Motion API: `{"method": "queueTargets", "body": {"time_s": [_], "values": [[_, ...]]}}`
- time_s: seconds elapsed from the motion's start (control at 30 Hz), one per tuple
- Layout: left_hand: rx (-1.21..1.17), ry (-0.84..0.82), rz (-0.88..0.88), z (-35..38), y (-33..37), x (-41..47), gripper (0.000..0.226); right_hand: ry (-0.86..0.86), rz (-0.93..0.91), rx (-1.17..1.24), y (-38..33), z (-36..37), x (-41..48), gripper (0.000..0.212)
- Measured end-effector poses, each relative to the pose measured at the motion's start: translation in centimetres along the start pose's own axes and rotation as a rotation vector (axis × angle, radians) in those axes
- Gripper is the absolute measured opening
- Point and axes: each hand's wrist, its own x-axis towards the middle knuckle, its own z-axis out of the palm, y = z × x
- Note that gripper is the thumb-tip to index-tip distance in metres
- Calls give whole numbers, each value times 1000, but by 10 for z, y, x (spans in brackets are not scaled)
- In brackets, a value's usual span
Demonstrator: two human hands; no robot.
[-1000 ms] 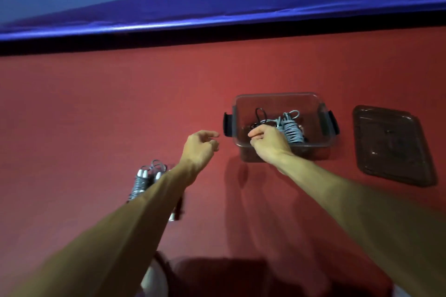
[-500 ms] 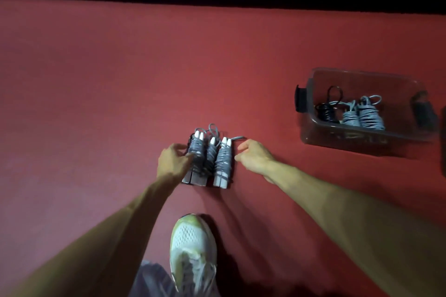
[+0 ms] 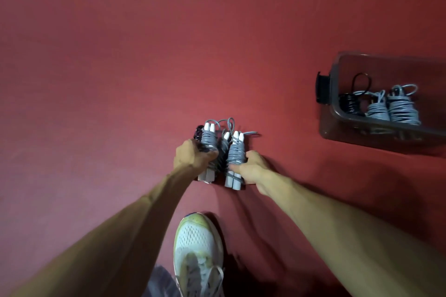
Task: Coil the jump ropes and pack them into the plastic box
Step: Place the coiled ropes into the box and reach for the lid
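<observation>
Left hand (image 3: 190, 157) grips one rope bundle (image 3: 208, 142); right hand (image 3: 251, 167) one; box (image 3: 357, 132) three.

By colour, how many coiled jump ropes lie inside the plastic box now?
Grey jump ropes: 2
Black jump rope: 1
Total inside the plastic box: 3

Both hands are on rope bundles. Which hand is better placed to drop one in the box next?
Probably the right hand. It grips a coiled grey rope bundle and lies on the side nearer the plastic box; the left hand, holding a second bundle, would have to reach across.
</observation>
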Motion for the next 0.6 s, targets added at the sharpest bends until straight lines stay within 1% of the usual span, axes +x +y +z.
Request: {"method": "queueTargets", "body": {"time_s": [0.07, 0.13, 0.17, 0.23, 0.27, 0.33, 0.43, 0.5, 0.6], "values": [[-85, -5, 3, 1, 12, -9, 25, -14, -57, 12, 3, -18, -4, 39], [-170, -16, 34, 2, 29, -19, 14, 5, -130, -2, 1, -48, -16, 44], [-185, -25, 63, 1, 38, -24, 14, 19, -152, -4, -1, -64, -24, 47], [-226, -52, 107, -1, 62, -36, 21, 61, -198, -5, -8, -100, -47, 50], [-274, -70, 116, -1, 75, -42, 28, 82, -226, -10, -11, -119, -59, 49], [-360, -118, 137, -2, 102, -55, 32, 130, -279, -31, -13, -154, -81, 48], [-386, -170, 182, 4, 143, -70, 43, 213, -323, 3, -12, -206, -105, 50], [-391, -203, 226, 11, 172, -79, 37, 269, -321, 65, -9, -238, -114, 53], [-376, -220, 290, 31, 210, -83, 30, 391, -294, 142, -3, -283, -117, 49]]}}
